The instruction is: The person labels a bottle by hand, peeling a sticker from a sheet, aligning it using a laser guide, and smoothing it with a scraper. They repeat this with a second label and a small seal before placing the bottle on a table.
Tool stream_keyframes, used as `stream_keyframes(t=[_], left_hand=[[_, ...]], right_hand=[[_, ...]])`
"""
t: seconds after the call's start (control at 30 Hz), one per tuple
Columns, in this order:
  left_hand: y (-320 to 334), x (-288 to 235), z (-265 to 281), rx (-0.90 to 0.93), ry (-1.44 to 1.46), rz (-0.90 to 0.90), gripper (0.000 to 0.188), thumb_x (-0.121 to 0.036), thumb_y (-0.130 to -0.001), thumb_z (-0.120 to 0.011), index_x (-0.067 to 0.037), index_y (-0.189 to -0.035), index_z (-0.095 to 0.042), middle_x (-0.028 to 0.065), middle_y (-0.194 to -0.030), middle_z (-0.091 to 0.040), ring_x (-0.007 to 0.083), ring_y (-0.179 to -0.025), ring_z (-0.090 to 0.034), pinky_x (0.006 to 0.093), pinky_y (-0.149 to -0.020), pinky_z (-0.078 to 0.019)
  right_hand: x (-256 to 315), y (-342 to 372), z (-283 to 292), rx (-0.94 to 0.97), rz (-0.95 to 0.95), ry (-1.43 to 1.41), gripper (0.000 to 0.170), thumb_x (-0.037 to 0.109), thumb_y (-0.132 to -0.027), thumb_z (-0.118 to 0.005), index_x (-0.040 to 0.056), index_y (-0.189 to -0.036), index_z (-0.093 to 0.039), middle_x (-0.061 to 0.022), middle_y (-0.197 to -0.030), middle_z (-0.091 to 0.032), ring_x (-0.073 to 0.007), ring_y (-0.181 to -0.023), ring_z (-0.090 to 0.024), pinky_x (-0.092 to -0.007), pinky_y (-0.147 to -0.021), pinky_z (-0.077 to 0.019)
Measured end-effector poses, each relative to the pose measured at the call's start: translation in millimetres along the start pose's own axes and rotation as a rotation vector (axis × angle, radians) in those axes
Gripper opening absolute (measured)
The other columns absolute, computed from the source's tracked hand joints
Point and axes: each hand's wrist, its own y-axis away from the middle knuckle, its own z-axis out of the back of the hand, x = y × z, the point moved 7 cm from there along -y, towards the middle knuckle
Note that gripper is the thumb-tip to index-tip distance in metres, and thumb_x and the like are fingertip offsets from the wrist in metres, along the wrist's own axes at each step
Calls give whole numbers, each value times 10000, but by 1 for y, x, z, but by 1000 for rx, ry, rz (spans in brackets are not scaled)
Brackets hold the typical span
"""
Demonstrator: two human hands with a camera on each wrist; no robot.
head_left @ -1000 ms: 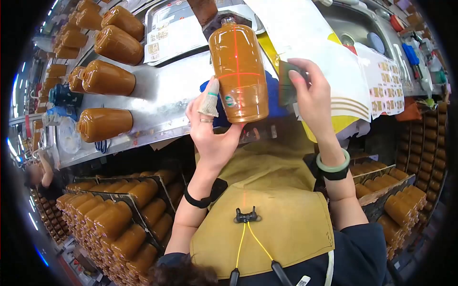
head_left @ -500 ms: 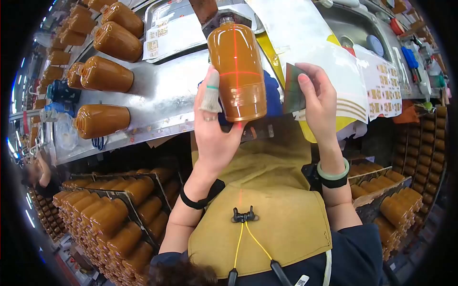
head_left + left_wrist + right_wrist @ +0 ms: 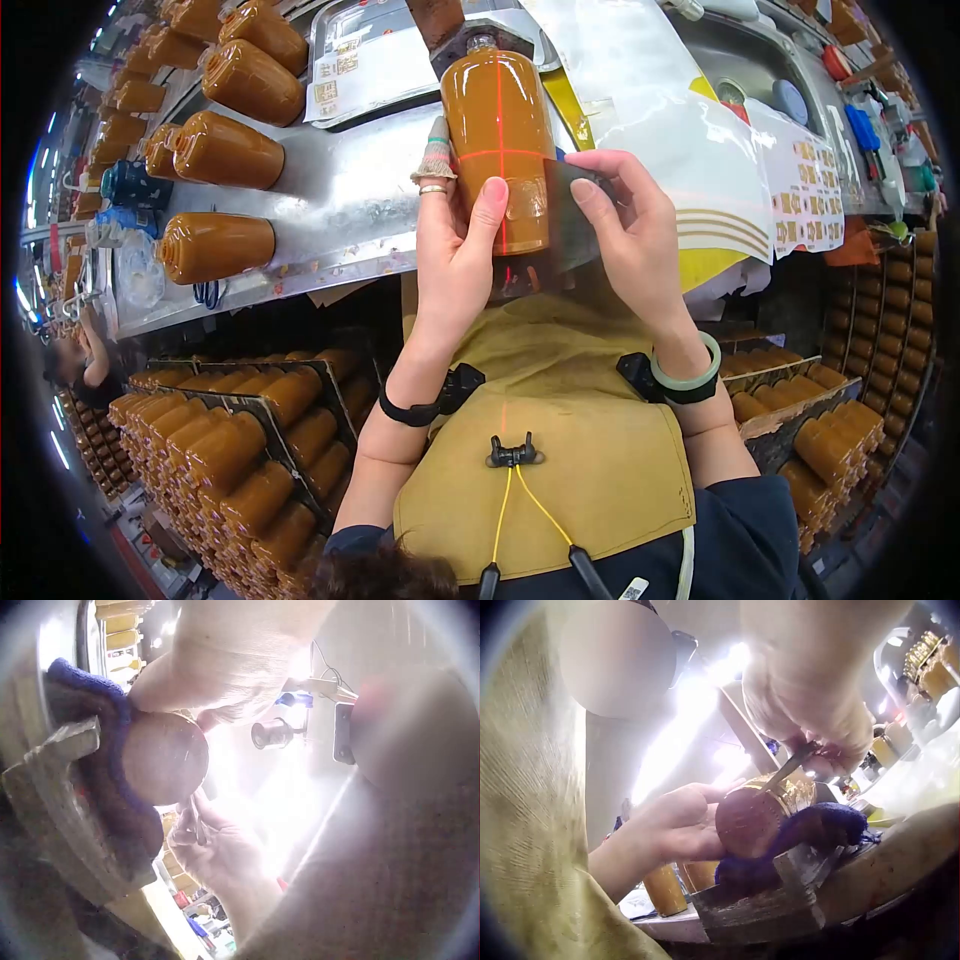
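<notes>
A glossy amber-brown bottle (image 3: 495,110) lies on its side on a blue cloth (image 3: 832,825), its neck at a block and its base toward me. Red light lines cross its upper face. My left hand (image 3: 452,250) holds it, thumb on the lower face and fingers along the left side; one finger wears a cloth cover (image 3: 436,160). My right hand (image 3: 640,235) pinches a thin dark-green scraper sheet (image 3: 575,225), whose edge overlaps the bottle's lower right side. In the right wrist view the scraper (image 3: 791,769) meets the bottle beside its round base (image 3: 746,825).
Several similar bottles (image 3: 228,150) lie to the left on the metal counter (image 3: 340,200). A tray (image 3: 380,70) with decal sheets stands behind. White paper (image 3: 650,120) and printed sheets (image 3: 805,190) cover the right, before a sink (image 3: 720,60). Racks of bottles (image 3: 230,450) fill the space below.
My right hand has brought the scraper leftward onto the bottle's lower right side. My left thumb has moved from below the base up onto the bottle's lower face.
</notes>
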Motion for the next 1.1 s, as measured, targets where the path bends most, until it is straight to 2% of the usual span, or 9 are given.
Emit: stream_keyframes(t=[0.33,0.4,0.43,0.57,0.67,0.77,0.93,1.0,1.1], left_hand=[[10,17,17,102,61,112,671,-383,-1082,-568,57,-1542,-357,168,-1450,-545,215,-1297,-554,382,-1112,-435],[20,-13,19,-6,-355,-424,928,-482,-933,-753,57,-1560,-330,212,-1541,-456,292,-1356,-508,430,-1143,-400],[24,-12,19,33,-607,-454,1186,-432,-718,-942,55,-1580,-288,233,-1575,-394,353,-1390,-465,464,-1153,-385],[26,-5,16,-108,-727,-522,1301,-235,-573,-1037,15,-1594,-271,196,-1515,-459,348,-1378,-485,453,-1133,-416],[22,3,17,-99,-646,-399,1241,-235,-609,-1026,11,-1582,-297,177,-1484,-502,336,-1326,-540,431,-1107,-445],[23,-4,16,-124,-633,-498,1166,-232,-638,-1015,33,-1553,-342,171,-1443,-554,322,-1292,-582,413,-1096,-458],[22,-7,21,-145,-654,-466,1121,-204,-623,-1016,69,-1517,-396,169,-1389,-620,317,-1251,-635,403,-1079,-488],[23,-8,19,-145,-684,-484,1140,-191,-617,-1016,78,-1526,-382,172,-1407,-613,318,-1262,-635,396,-1079,-492],[23,-9,21,-131,-689,-513,1135,-170,-614,-1013,74,-1527,-385,174,-1418,-610,316,-1254,-641,399,-1068,-501]], right_hand=[[56,-21,-22,110,242,228,224,25,-919,-672,15,-1140,-705,-173,-1039,-692,-352,-966,-690,-404,-858,-548],[75,-31,-2,32,345,347,340,-26,-917,-642,26,-1251,-682,-161,-1060,-712,-340,-947,-685,-398,-850,-550],[81,-29,-1,39,504,459,331,-12,-898,-663,27,-1226,-686,-139,-1041,-714,-319,-935,-683,-392,-831,-548],[85,14,-34,395,930,551,310,117,-773,-745,66,-1073,-684,-47,-938,-688,-258,-877,-655,-372,-774,-535],[83,-15,-37,458,680,704,245,134,-782,-728,97,-1020,-682,-37,-919,-690,-240,-874,-659,-355,-758,-535],[86,-49,-21,92,1002,809,238,155,-801,-696,145,-1038,-681,-7,-923,-669,-221,-859,-629,-348,-785,-531],[79,8,-47,434,993,611,194,162,-821,-684,146,-1015,-680,0,-896,-651,-207,-815,-617,-365,-733,-526],[69,-32,-34,226,827,529,209,148,-804,-707,134,-1012,-692,-7,-879,-680,-220,-807,-625,-372,-751,-523],[79,-46,-16,91,1020,725,255,111,-784,-742,155,-1035,-744,-3,-917,-727,-200,-808,-624,-363,-759,-484]])
